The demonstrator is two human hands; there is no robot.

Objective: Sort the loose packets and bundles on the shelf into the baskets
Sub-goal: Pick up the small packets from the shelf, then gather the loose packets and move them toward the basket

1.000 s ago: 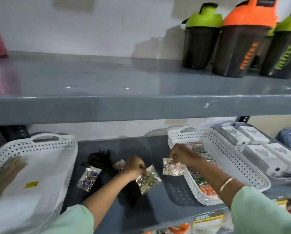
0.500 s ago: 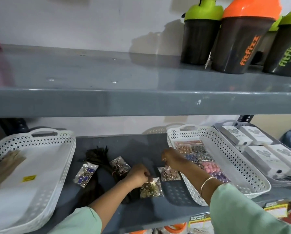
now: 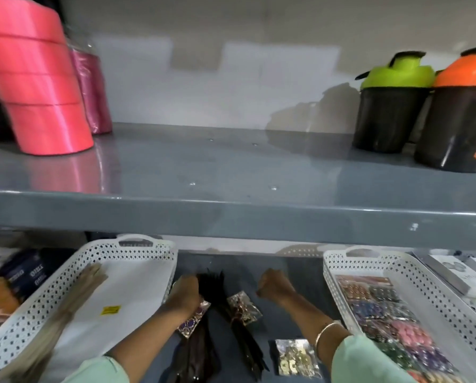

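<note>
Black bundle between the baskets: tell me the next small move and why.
Probably close the left hand on the black bundle and lift it toward the left basket. That hand already rests at the bundle's top end, and a tan bundle already lies in that basket, while the right basket holds packets.

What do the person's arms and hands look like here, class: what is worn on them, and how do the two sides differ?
Both arms wear pale mint-green sleeves that stop above the forearm, leaving the forearms bare. The right wrist carries a thin gold-coloured bangle; the left wrist shows none. The left hand and right hand are bare, without gloves. Any rings are too small to tell.
</note>
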